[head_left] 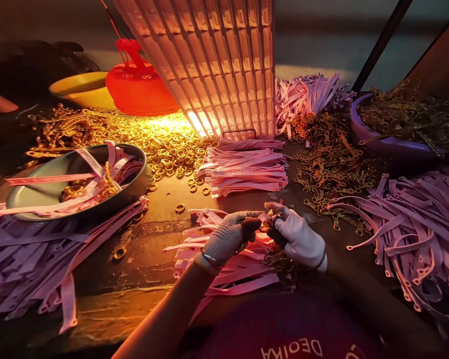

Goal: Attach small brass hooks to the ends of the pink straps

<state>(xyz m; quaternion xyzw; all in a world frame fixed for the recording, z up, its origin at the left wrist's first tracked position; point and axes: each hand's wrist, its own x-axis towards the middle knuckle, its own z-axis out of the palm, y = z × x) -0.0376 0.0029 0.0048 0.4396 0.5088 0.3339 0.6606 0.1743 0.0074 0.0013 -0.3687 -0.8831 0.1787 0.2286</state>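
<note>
My left hand (226, 234), in a pale dotted glove with dark fingertips, is closed in a pinch at the end of a pink strap (263, 217). Facing it, my right hand (301, 239), in a white glove with bare or dark fingertips, pinches a small brass-coloured metal piece (266, 227) against that end. The fingers hide how strap and metal meet. Below both hands lies a loose heap of pink straps (239, 279). Brass-coloured chain pieces (280, 262) lie just under my right hand.
Beyond my hands lies a stack of pink straps (247, 169) before a ribbed translucent panel (232, 65). Brass rings (172, 144) spread under a red lamp (142, 89). A tilted bowl (147, 172) stands left, a purple basin (389, 142) right. More straps (422, 224) pile at right.
</note>
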